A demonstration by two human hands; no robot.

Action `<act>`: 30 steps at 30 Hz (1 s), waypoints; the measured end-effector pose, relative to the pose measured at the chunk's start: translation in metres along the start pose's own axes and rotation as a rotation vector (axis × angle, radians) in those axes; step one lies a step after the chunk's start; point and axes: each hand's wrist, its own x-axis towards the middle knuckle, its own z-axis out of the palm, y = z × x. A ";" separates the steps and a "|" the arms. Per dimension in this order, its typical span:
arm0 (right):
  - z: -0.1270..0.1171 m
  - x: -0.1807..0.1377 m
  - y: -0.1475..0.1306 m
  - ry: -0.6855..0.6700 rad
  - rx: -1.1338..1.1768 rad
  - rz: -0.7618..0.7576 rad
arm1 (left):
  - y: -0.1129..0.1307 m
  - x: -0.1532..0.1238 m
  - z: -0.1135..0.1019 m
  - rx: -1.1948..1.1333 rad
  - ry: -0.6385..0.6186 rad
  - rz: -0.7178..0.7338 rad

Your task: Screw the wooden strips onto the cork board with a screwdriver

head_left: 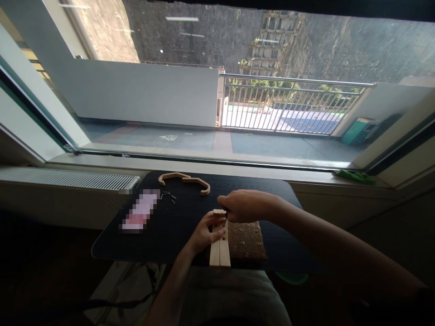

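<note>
Two pale wooden bars (pixel 219 256) lie side by side, with dark round holes near their upper part. My left hand (pixel 205 233) grips them from the left, its thumb and fingers lying across the wood. Over their far end, my right hand (pixel 243 204) is closed in a fist; a small dark bit shows below it at the wood, but what it holds is mostly hidden. A brown patterned block (pixel 247 242) sits right beside the bars, below the right hand.
The black table (pixel 176 231) carries two curved wooden hooks (pixel 200 182) at its far edge, several small screws (pixel 168 196) and a blurred pink card (pixel 142 210). Beyond stand a window sill (pixel 238 170) with a green cloth (pixel 354 176), and a radiator (pixel 68 179) at left.
</note>
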 end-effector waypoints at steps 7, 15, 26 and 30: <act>0.001 0.001 0.000 0.015 0.008 -0.014 | -0.002 0.000 0.001 0.005 0.006 0.008; -0.001 0.003 -0.002 -0.012 -0.001 0.006 | 0.000 0.000 0.001 -0.001 -0.006 0.004; -0.005 0.005 -0.003 -0.033 0.000 0.020 | 0.002 0.000 0.001 -0.001 0.005 -0.003; -0.008 0.004 -0.005 -0.065 -0.004 0.040 | 0.001 0.000 0.001 0.005 0.005 0.000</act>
